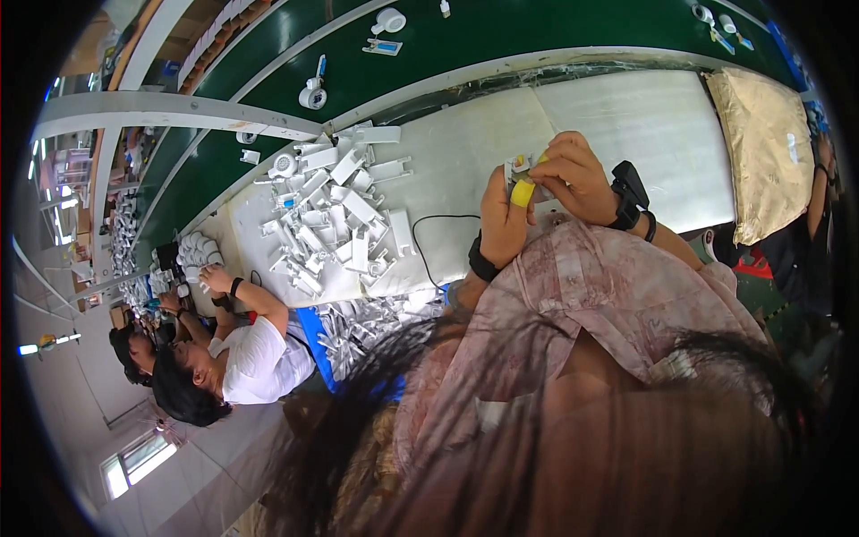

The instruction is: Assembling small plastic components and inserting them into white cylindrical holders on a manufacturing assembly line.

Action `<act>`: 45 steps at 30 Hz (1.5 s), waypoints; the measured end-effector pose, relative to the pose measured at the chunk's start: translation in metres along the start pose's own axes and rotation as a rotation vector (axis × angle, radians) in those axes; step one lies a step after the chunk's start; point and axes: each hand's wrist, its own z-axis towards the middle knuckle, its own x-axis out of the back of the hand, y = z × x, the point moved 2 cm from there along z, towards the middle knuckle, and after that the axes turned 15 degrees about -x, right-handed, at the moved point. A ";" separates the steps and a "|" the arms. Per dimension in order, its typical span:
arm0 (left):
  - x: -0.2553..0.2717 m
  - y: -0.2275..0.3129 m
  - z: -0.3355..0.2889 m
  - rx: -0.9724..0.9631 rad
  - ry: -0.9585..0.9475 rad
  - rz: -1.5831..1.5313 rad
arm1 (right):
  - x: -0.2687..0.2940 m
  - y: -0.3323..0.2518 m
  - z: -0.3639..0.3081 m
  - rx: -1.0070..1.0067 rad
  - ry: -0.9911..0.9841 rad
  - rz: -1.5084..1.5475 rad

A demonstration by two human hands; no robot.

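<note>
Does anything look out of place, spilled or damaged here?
Nothing looks plainly spilled or damaged. Slightly odd: a black cable curves across the table between the left hand and the jumbled white parts, and hair strays across the lower view.

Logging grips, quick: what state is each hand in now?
Left hand: closed, holding a small white part.
Right hand: curled in at the same part; its own grip cannot be told.

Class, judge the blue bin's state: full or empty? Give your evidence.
Not empty: white parts lie heaped in the bin. How full, I cannot tell; hair covers part.
</note>
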 end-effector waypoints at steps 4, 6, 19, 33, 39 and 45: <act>0.001 -0.001 0.000 0.011 -0.008 0.046 | 0.000 0.000 0.000 0.001 -0.007 -0.002; 0.003 -0.001 0.000 -0.008 -0.012 0.092 | -0.001 0.001 -0.003 -0.001 -0.013 -0.002; 0.056 -0.053 0.011 0.117 0.033 0.218 | -0.041 0.063 0.018 -0.334 -0.233 0.159; 0.475 -0.021 0.007 0.092 1.053 1.461 | -0.053 0.246 0.174 -0.184 0.218 -0.213; 0.518 -0.038 0.029 0.627 1.043 1.433 | -0.068 0.236 0.108 -0.361 0.005 0.080; 0.481 -0.018 0.057 0.907 1.353 1.315 | -0.053 0.259 0.047 -0.599 -0.064 0.037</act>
